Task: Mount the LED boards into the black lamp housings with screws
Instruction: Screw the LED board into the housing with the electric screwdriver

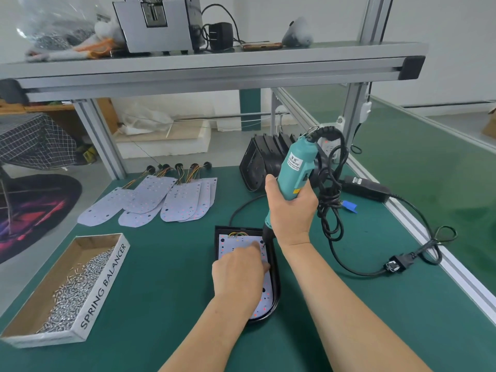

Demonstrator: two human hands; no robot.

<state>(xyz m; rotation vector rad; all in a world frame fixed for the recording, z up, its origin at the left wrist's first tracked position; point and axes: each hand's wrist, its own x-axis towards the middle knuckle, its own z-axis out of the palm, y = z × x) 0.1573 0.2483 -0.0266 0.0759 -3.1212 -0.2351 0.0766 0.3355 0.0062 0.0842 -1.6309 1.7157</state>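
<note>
A black lamp housing (276,285) lies on the green mat in front of me with a white LED board (264,302) inside it. My left hand (239,269) rests on the board, its forefinger stretched toward the upper right corner. My right hand (291,208) grips a teal electric screwdriver (295,167) held upright, its black tip down at that same corner. Whether the left fingers pinch a screw is hidden. Several spare LED boards (161,200) with wires lie fanned out at the far left. A stack of empty black housings (263,159) stands behind the screwdriver.
A cardboard tray (107,285) full of silver screws sits at the left front. The screwdriver's black cable (332,200) loops to the right toward a power adapter (367,187) and a plug (394,265). An aluminium shelf (204,68) spans overhead. The bench's metal edge (434,251) runs along the right.
</note>
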